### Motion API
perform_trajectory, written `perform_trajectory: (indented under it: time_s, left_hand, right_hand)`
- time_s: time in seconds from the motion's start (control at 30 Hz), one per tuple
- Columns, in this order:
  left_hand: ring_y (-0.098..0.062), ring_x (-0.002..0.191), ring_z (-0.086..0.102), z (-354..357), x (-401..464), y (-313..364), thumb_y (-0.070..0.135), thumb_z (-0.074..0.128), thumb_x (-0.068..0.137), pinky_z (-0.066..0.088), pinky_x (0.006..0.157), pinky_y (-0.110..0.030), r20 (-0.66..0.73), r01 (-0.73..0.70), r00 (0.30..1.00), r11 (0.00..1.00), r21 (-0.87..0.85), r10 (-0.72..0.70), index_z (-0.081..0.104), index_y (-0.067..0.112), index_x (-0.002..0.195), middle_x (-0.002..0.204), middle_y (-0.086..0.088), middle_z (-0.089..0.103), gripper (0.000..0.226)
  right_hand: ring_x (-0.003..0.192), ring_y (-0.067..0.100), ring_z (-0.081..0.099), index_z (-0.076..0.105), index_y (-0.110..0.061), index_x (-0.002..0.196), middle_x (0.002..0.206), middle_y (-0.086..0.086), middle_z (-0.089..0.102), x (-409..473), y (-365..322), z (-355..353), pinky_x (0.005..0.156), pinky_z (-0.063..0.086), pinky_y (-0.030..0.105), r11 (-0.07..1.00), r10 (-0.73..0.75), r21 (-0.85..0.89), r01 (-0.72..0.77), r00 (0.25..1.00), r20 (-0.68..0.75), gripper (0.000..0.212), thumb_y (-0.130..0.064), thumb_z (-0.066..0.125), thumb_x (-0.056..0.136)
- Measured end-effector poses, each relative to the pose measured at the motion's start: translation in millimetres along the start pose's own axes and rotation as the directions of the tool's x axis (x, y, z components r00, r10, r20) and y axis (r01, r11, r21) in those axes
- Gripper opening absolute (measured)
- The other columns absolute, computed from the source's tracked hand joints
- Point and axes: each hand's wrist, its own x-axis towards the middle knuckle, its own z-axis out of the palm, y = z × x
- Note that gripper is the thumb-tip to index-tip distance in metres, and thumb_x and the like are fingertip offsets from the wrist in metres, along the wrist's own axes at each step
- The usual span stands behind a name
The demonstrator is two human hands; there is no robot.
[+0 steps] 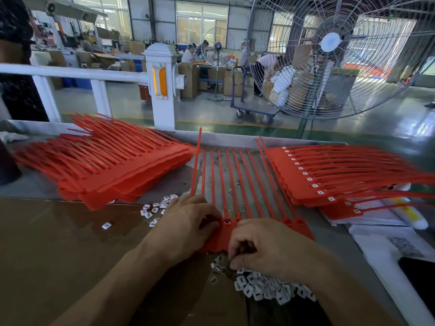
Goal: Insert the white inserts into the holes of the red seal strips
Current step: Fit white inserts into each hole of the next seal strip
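A flat sheet of joined red plastic seal strips [237, 184] is pinned on the metal table [334, 234] by the left hand [186, 222], fingers curled at its holes. Small white square inserts [266, 287] are pinched from the near pile by the right hand [266, 245].

Both forearms are bare; left hand [186, 222] and right hand [266, 245] ungloved.

Bright window daylight, wide-angle edge distortion

Factory floor w/ big pedestal fan [329, 55], cartons [188, 78], trolley [254, 109], workers at benches [190, 54].
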Motion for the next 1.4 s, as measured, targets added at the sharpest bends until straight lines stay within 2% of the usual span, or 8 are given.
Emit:
perform_trajectory:
  time_s: [0.3,0.6,0.83,0.97,1.07,1.23,1.33,1.4]
  left_hand:
    - [-0.006,0.101,0.050,2,1,1,0.041,0.064,0.092,0.040,0.093,-0.034,-0.023,-0.008,1.000,1.000,0.001,0.008,0.070,0.039,0.106,0.098,0.021,0.055,0.015]
    - [-0.007,0.103,0.050,0,0,1,0.041,0.063,0.093,0.041,0.095,-0.035,-0.013,-0.011,1.000,1.000,-0.012,0.011,0.070,0.038,0.108,0.102,0.020,0.058,0.016]
    - [-0.007,0.103,0.050,0,-1,2,0.041,0.064,0.094,0.041,0.096,-0.035,-0.012,-0.004,1.000,1.000,-0.012,0.003,0.070,0.038,0.108,0.102,0.019,0.058,0.016]
    - [-0.005,0.102,0.049,1,-1,1,0.041,0.063,0.094,0.040,0.096,-0.034,-0.006,-0.001,1.000,1.000,-0.010,0.001,0.069,0.039,0.109,0.101,0.020,0.057,0.016]
    - [-0.005,0.103,0.049,0,-1,2,0.042,0.063,0.094,0.040,0.097,-0.034,0.001,0.002,1.000,1.000,-0.004,-0.002,0.069,0.039,0.109,0.101,0.021,0.056,0.017]
    - [-0.007,0.103,0.049,-1,-1,2,0.042,0.061,0.095,0.041,0.097,-0.038,0.007,-0.002,1.000,1.000,-0.012,0.002,0.070,0.039,0.109,0.102,0.020,0.056,0.017]
    - [-0.008,0.104,0.049,-1,-1,2,0.041,0.061,0.095,0.041,0.097,-0.039,0.015,-0.002,1.000,1.000,-0.015,0.002,0.070,0.038,0.109,0.102,0.020,0.056,0.016]
    - [-0.009,0.104,0.050,-2,-1,2,0.041,0.062,0.095,0.042,0.097,-0.040,0.018,-0.006,1.000,1.000,-0.019,0.006,0.070,0.038,0.109,0.103,0.019,0.057,0.016]
  right_hand:
    - [0.086,0.000,0.061,0.068,-0.031,0.086,0.092,-0.017,0.063,1,-2,3,0.078,0.054,0.023,0.997,0.015,-0.078,-0.015,1.000,0.004,0.007,-0.033,0.074,0.086]
    - [0.090,-0.004,0.059,0.069,-0.033,0.092,0.093,-0.021,0.061,-1,1,1,0.078,0.048,0.020,0.998,0.042,-0.052,-0.043,0.999,-0.028,0.018,-0.045,0.079,0.083]
    - [0.087,-0.002,0.058,0.066,-0.030,0.088,0.091,-0.018,0.061,-3,-1,3,0.071,0.047,0.017,0.997,0.010,-0.078,-0.011,1.000,-0.011,0.010,-0.036,0.074,0.087]
    - [0.079,-0.002,0.064,0.064,-0.034,0.084,0.089,-0.022,0.067,-4,2,3,0.065,0.048,0.013,0.996,0.032,0.082,-0.027,0.998,-0.062,0.011,-0.031,0.073,0.087]
    - [0.070,0.000,0.065,0.065,-0.036,0.087,0.084,-0.017,0.071,-3,12,1,0.062,0.050,0.017,0.973,0.098,0.224,-0.056,0.979,-0.180,0.014,-0.028,0.075,0.089]
    - [0.076,-0.001,0.068,0.071,-0.039,0.090,0.086,-0.015,0.075,-1,34,-4,0.072,0.049,0.024,0.920,0.251,0.380,-0.095,0.888,-0.385,0.021,-0.018,0.076,0.091]
    - [0.066,0.000,0.066,0.075,-0.040,0.088,0.081,-0.014,0.075,-5,46,-8,0.061,0.050,0.023,0.866,0.390,0.465,-0.183,0.828,-0.402,0.020,-0.021,0.078,0.090]
    - [0.063,0.014,0.068,0.078,-0.033,0.087,0.077,-0.009,0.075,-7,51,-10,0.057,0.055,0.027,0.832,0.460,0.504,-0.230,0.794,-0.397,0.014,-0.019,0.080,0.087]
